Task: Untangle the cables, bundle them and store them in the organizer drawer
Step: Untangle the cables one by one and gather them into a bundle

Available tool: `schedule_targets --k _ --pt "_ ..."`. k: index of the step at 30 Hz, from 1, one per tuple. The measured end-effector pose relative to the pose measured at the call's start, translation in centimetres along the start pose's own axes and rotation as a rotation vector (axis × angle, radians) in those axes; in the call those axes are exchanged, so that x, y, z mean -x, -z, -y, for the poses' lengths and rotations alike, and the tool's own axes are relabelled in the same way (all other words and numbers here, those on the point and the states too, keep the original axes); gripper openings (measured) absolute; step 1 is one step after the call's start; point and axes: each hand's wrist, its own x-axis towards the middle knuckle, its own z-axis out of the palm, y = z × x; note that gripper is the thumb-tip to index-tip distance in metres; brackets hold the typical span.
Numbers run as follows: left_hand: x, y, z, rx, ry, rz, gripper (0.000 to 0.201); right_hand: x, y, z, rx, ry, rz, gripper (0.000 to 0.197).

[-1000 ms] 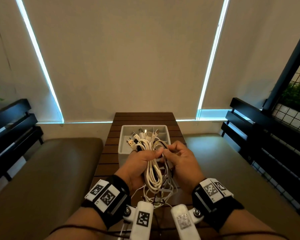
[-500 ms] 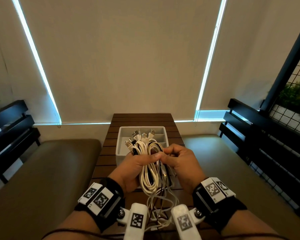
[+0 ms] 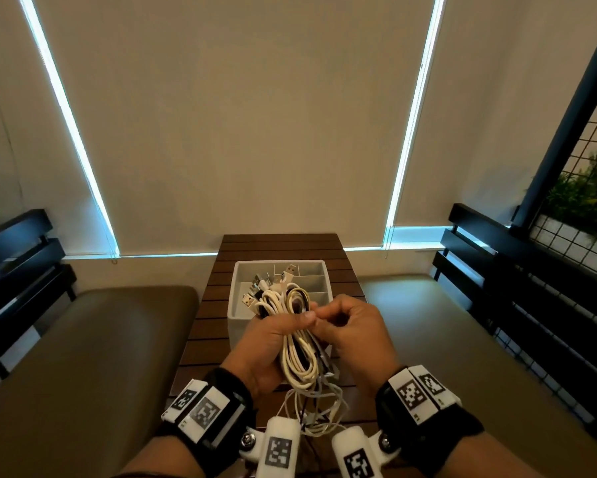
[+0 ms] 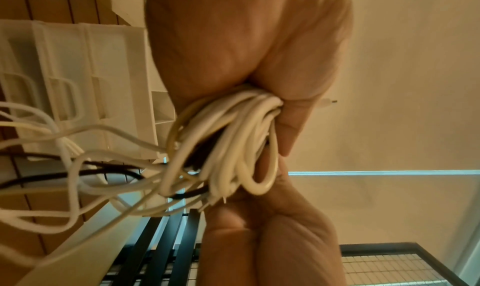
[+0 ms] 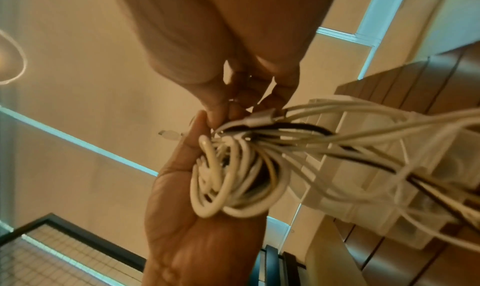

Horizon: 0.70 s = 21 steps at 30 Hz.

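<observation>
- Cable bundle [image 3: 299, 343]: white and black USB cables folded into loops, held in the air above the near edge of the organizer drawer [image 3: 236, 298]; plugs fan out at the top, loose tails hang below toward the table's near edge.
- Left hand [image 3: 273, 343]: fingers and thumb wrapped round the bundle's middle, probably to keep the loops together.
- Right hand [image 3: 350, 327]: fingertips curled and pinching strands at the bundle's right side, apparently tidying or separating one.
- Slatted wooden table [image 3: 280, 246]: carries the compartmented drawer.
</observation>
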Motion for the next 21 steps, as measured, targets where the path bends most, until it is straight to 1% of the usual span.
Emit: schedule_targets --k 2,3,4,6,7,8,10,11,12,13,15,17,19,20,21 --pt "0.0 -0.2 -0.2 0.072 -0.008 0.019 0.033 0.1 0.0 -0.2 -0.058 -0.055 -0.021 0.023" --pt "0.1 -0.5 -0.2 0.094 -0.013 0.033 0.027 0.3 -0.1 -0.1 -0.112 -0.092 0.012 0.029" --pt "0.2 -0.8 -0.4 0.100 -0.014 0.045 0.023 0.5 -0.3 0.0 -0.187 -0.141 0.068 0.036" --pt "0.3 -1.0 -0.4 0.073 -0.017 0.053 0.024 0.8 -0.4 0.0 -0.369 -0.246 0.198 0.052" --pt "0.3 -1.1 -0.4 0.063 -0.016 0.060 0.025 0.9 -0.3 0.0 -0.416 -0.295 0.267 0.056" --pt "0.4 -1.2 -0.5 0.063 -0.009 0.059 0.026 1.0 0.0 0.2 -0.410 -0.326 0.353 0.058" --pt "0.4 -1.3 -0.6 0.038 -0.010 0.050 0.024 0.9 0.5 0.2 -0.175 -0.288 0.512 0.068" --pt "0.4 -1.4 -0.5 0.017 -0.014 0.044 0.022 0.9 0.7 0.4 -0.047 -0.253 0.564 0.076" --pt "0.4 -1.5 -0.5 0.006 -0.017 0.029 0.023 0.9 0.7 0.7 0.038 -0.227 0.595 0.079" --pt "0.4 -1.5 -0.4 0.002 -0.021 0.012 0.024 0.8 0.7 1.1 0.048 -0.224 0.609 0.074" --pt "0.5 -1.7 -0.4 -0.013 -0.026 0.001 0.024 0.7 0.8 1.6 0.014 -0.243 0.616 0.057" --pt "0.6 -1.9 -0.4 -0.029 -0.036 0.003 0.023 0.5 1.0 1.9 0.071 -0.239 0.620 0.047" --pt "0.7 -1.8 -0.4 -0.054 -0.089 -0.017 0.022 0.2 1.1 1.9 0.165 -0.209 0.668 0.050" --pt "0.8 -1.9 -0.4 -0.077 -0.113 -0.021 0.023 0.2 1.1 2.0 0.191 -0.209 0.690 0.056" --pt "0.8 -2.0 -0.4 -0.096 -0.135 -0.025 0.022 0.2 1.1 2.0 0.215 -0.206 0.690 0.066"
